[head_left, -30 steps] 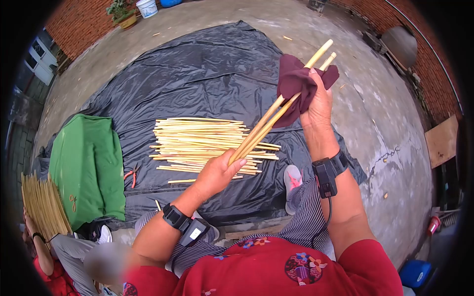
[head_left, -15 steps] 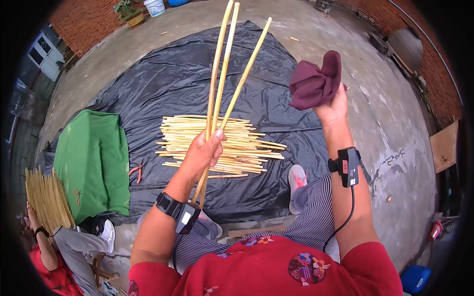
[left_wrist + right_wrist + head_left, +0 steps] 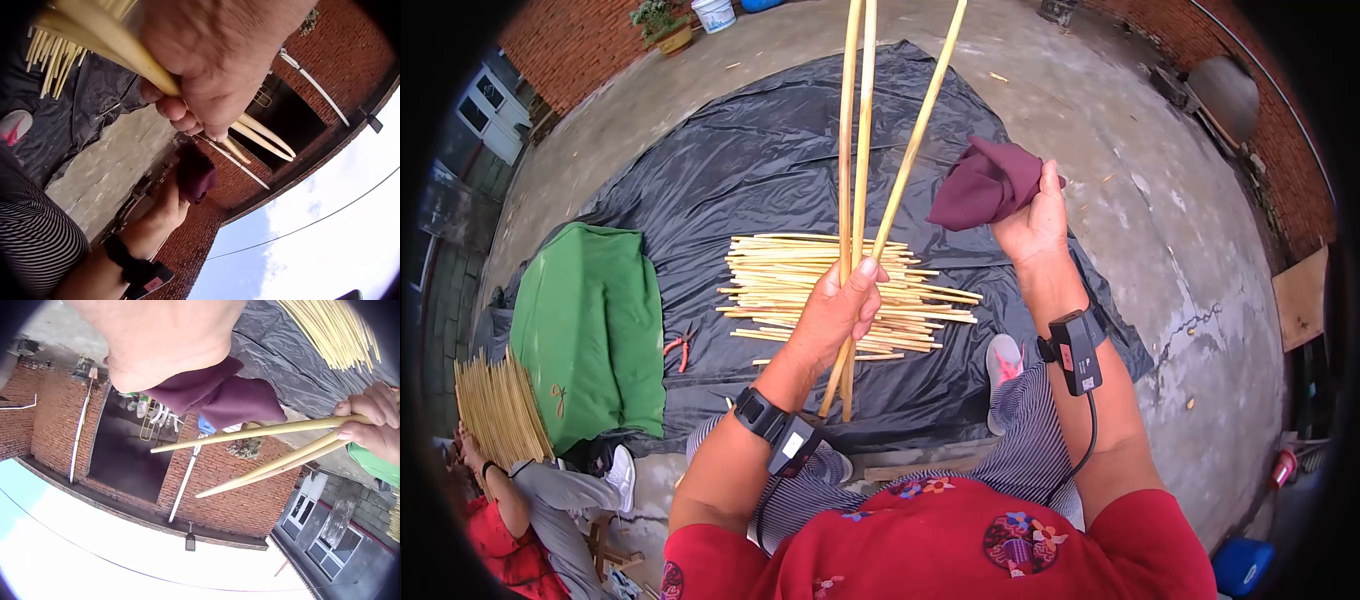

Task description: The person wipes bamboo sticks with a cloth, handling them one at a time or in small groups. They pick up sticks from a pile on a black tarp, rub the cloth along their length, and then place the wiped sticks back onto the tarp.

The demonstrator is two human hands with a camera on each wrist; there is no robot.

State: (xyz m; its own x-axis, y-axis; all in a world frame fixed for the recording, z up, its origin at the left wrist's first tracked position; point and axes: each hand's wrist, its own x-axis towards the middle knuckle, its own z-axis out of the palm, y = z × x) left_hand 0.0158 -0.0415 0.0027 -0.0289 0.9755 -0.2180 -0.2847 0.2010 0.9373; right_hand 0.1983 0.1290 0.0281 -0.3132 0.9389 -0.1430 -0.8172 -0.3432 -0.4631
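Note:
My left hand (image 3: 836, 315) grips three long pale-yellow sticks (image 3: 864, 130) at their lower part, with fingers and thumb wrapped round them. They stand up and fan out above the fist, and their short ends poke out below. My right hand (image 3: 1032, 228) holds a crumpled maroon cloth (image 3: 988, 188) to the right of the sticks, thumb raised, most fingers hidden under the fabric. In the right wrist view the cloth (image 3: 215, 397) hangs beside the sticks (image 3: 269, 464), apart from the left hand (image 3: 375, 419). Beneath my left hand lies a pile of similar sticks (image 3: 775, 272).
The pile rests on a wrinkled black plastic sheet (image 3: 700, 185). To the left are red-handled pliers (image 3: 681, 352) and a green cloth (image 3: 585, 330). Another person (image 3: 505, 500) sits at the lower left by a bundle of sticks (image 3: 500, 405). Concrete ground (image 3: 1180, 290) surrounds the sheet.
A second ago the cloth was wrapped round the sticks in my right hand. It came off them, and the left hand raised the sticks upright; since then the cloth has moved back left towards them.

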